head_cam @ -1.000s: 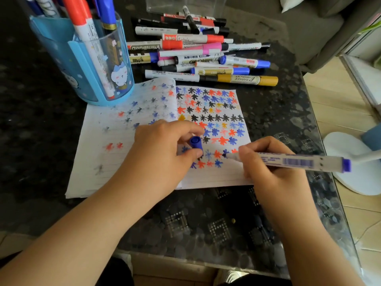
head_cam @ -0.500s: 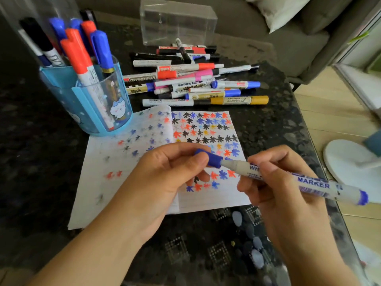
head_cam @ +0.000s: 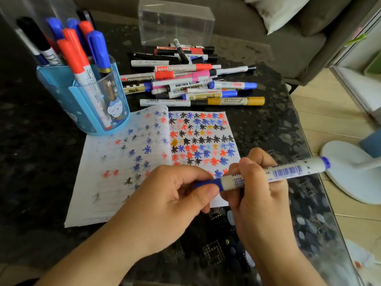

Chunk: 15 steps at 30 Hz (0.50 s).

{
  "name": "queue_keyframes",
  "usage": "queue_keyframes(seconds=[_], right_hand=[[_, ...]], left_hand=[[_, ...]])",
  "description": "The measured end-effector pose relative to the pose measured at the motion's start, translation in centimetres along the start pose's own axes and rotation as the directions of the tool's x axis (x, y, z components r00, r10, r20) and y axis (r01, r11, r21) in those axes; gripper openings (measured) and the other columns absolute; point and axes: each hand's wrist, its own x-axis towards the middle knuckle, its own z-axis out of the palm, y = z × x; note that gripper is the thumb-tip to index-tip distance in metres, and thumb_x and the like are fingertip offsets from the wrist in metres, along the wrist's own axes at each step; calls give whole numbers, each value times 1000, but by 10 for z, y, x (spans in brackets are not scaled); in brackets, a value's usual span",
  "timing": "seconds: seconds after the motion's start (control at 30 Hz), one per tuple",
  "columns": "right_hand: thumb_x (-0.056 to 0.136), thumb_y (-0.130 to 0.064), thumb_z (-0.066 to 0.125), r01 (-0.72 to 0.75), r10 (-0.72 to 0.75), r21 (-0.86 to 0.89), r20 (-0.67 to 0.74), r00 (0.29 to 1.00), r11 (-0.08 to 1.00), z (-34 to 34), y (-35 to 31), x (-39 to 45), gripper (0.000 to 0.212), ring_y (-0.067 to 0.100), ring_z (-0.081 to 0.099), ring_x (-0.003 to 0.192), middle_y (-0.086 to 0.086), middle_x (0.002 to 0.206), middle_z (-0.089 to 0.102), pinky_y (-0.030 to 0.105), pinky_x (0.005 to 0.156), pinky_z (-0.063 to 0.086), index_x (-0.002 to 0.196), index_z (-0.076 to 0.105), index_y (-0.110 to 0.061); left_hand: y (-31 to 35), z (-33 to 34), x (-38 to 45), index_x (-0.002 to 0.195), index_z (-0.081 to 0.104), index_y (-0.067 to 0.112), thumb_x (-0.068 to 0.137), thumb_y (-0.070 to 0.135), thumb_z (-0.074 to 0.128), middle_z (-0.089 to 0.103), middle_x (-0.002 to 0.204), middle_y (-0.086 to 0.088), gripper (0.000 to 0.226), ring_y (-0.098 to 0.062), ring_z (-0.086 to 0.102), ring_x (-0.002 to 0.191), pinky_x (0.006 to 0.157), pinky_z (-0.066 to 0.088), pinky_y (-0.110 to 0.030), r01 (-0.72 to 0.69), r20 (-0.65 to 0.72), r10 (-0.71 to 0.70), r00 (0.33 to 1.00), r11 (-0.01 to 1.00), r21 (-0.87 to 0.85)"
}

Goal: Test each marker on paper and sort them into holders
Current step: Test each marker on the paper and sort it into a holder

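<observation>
While your left hand (head_cam: 175,195) pinches blue cap (head_cam: 207,184) onto marker (head_cam: 274,174) gripped in right hand (head_cam: 257,195), near paper (head_cam: 127,162): capping step. Next, seat cap, drop marker into blue holder (head_cam: 86,108) far left.

The hands (head_cam: 210,195) cover the paper's (head_cam: 123,182) five o'clock corner; the table's (head_cam: 31,172) nine o'clock side is cut off.

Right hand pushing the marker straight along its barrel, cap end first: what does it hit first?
Most likely the left hand, whose fingers pinch the blue cap on the white whiteboard marker gripped by the right hand.
</observation>
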Motion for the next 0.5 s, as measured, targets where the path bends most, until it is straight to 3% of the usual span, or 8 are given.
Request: queue_keyframes(seconds=[0.1, 0.2, 0.27, 0.33, 0.4, 0.43, 0.5], right_hand=[[79, -17, 50, -46, 45, -30, -27, 999, 998, -1, 5, 3, 30, 12, 34, 42, 7, 47, 37, 26, 45, 31, 51, 41, -23], [85, -29, 63, -150, 150, 15, 5, 989, 989, 1, 6, 3, 28, 12, 43, 45, 6, 53, 50, 23, 47, 37, 63, 53, -14], [79, -34, 57, -229, 228, 12, 50, 972, 973, 3, 1, 0, 33, 12, 54, 48, 9, 58, 62, 21, 48, 44, 78, 61, -1], [80, -27, 61, -260, 260, -72, -5, 966, 963, 0, -4, -2, 27, 11, 57, 47, 10, 60, 67, 18, 44, 45, 86, 62, -1], [84, -18, 68, -104, 76, -400, -85, 993, 911, -5, -11, -3, 6, 5, 51, 44, 3, 58, 65, 16, 42, 41, 82, 65, -13], [83, -16, 69, 38, -78, -573, -47, 996, 818, -4, -15, 0, 7, 5, 50, 47, -2, 61, 64, 14, 45, 40, 80, 66, -21], [79, -14, 73, 342, -279, -747, 216, 936, 570, 8, -23, 6, 18, 4, 54, 65, -15, 73, 59, 10, 55, 42, 89, 68, -28]], left_hand=[[-5, -1, 3, 89, 69, 37, 79, 37, 56, 66, 66, 9, 17, -2, 61, 65, 65, 51, -20, 13, -11, -12, 1000, 1000, 14], [-5, -5, 7, 89, 69, 36, 78, 38, 59, 69, 72, 7, 15, -7, 65, 72, 75, 54, -33, 15, -72, -11, 997, 998, 54], [0, -12, 10, 87, 69, 33, 80, 35, 66, 70, 76, 1, 8, -16, 66, 75, 77, 55, -41, 23, -181, -14, 983, 998, 51], [6, -22, 11, 81, 71, 31, 78, 30, 70, 70, 73, 0, 4, -18, 65, 70, 70, 53, -36, 48, -307, -15, 951, 994, 99], [13, -32, 7, 77, 71, 29, 75, 25, 71, 69, 69, 4, 4, -10, 61, 61, 60, 50, -26, 67, -395, -1, 918, 986, 153], [15, -36, 3, 76, 70, 28, 75, 24, 71, 69, 68, 5, 4, -7, 60, 59, 58, 49, -22, 70, -425, 11, 905, 982, 176], [21, -43, -5, 74, 70, 25, 73, 23, 72, 68, 66, 6, 4, -3, 58, 57, 58, 47, -18, 75, -462, 41, 886, 970, 231]])
